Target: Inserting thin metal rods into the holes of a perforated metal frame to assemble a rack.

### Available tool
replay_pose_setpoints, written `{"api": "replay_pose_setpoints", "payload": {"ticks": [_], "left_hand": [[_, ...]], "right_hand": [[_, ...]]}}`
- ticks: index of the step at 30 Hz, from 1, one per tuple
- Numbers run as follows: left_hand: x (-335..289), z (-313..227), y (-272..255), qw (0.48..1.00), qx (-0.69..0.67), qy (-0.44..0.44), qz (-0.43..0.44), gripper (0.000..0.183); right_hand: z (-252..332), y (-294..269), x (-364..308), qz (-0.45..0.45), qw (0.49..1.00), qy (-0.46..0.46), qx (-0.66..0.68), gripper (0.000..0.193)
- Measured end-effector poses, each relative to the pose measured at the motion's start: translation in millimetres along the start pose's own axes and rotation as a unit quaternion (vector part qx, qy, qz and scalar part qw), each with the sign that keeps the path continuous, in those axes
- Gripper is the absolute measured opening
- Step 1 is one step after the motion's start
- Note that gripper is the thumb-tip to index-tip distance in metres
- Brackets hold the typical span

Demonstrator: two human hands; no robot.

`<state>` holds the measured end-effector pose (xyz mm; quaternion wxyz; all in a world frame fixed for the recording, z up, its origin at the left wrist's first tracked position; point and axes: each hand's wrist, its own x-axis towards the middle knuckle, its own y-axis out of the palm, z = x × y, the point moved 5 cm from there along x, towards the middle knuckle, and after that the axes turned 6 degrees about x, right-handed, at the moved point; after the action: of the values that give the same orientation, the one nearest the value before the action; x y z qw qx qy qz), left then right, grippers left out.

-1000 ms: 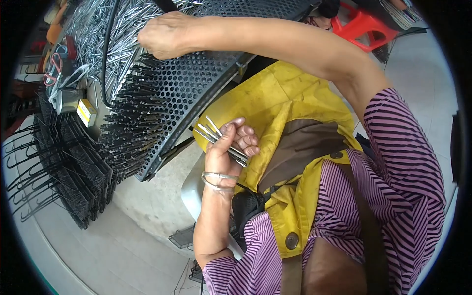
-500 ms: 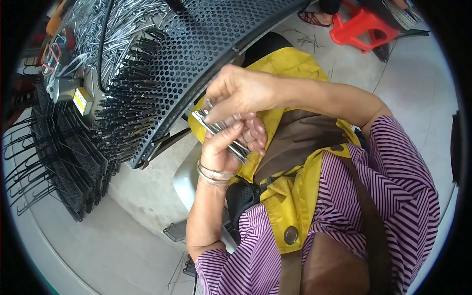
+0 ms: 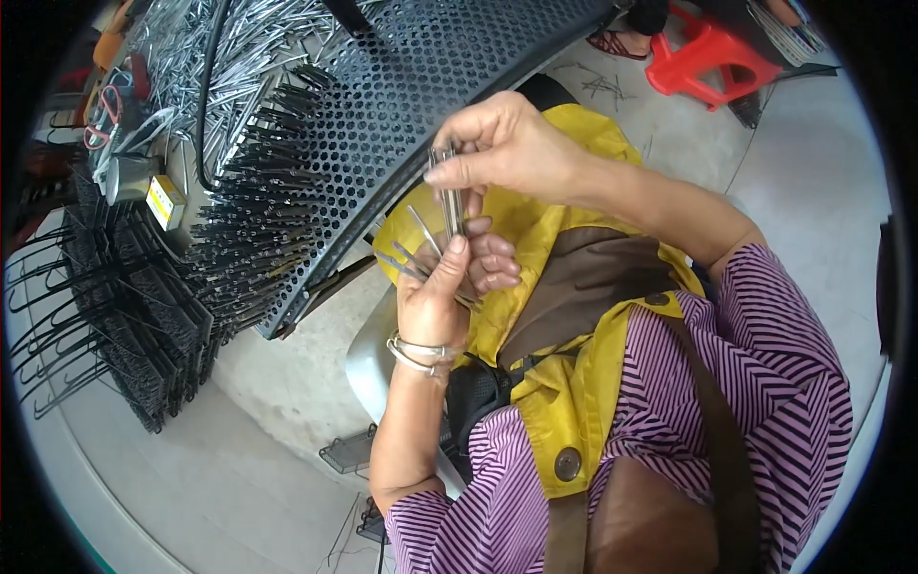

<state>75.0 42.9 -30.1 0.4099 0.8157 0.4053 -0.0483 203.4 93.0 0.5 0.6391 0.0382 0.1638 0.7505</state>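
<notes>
My left hand [image 3: 449, 277] is closed on several thin metal rods [image 3: 423, 230], its thumb pressing across them while some fan out to the left. Above it, my right hand [image 3: 507, 143] pinches a small upright bundle of metal rods [image 3: 451, 196] between thumb and fingers. The lower end of that bundle reaches down to my left thumb. Both hands are over my yellow apron [image 3: 593, 134], beside the edge of a black perforated table [image 3: 392, 86]. The rods' exact kind is too small to tell.
A heap of loose silvery rods [image 3: 249, 48] lies at the far left, with rows of black slender pieces [image 3: 253, 210] along the table. Black hooked racks [image 3: 134, 316], a yellow-white box [image 3: 165, 202] and a metal can [image 3: 129, 178] are at left. A red stool [image 3: 712, 62] stands far right.
My right hand has moved up and slightly right, turning a bundle of rods upright. The rods in my left hand, earlier lying together at a slant, have spread apart.
</notes>
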Motion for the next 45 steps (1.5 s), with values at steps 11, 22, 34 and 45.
{"api": "replay_pose_setpoints", "payload": {"ticks": [11,22,34,45], "left_hand": [[3.6,-6.0,-3.0,0.986,-0.155,0.024,0.057,0.043],[2.6,-6.4,-3.9,0.986,-0.154,0.025,0.065,0.042],[4.5,-3.3,-4.2,0.988,-0.134,0.012,0.069,0.043],[4.3,-1.5,-5.5,0.988,-0.143,0.002,0.065,0.042]], "right_hand": [[44.6,-33.1,53.6,-0.106,0.98,-0.127,0.109,0.013],[62.8,-28.2,99.0,-0.153,0.943,-0.294,-0.003,0.003],[69.4,-25.6,104.5,-0.116,0.904,-0.379,-0.163,0.004],[40.1,-35.1,126.0,-0.161,0.938,-0.279,-0.127,0.006]]}}
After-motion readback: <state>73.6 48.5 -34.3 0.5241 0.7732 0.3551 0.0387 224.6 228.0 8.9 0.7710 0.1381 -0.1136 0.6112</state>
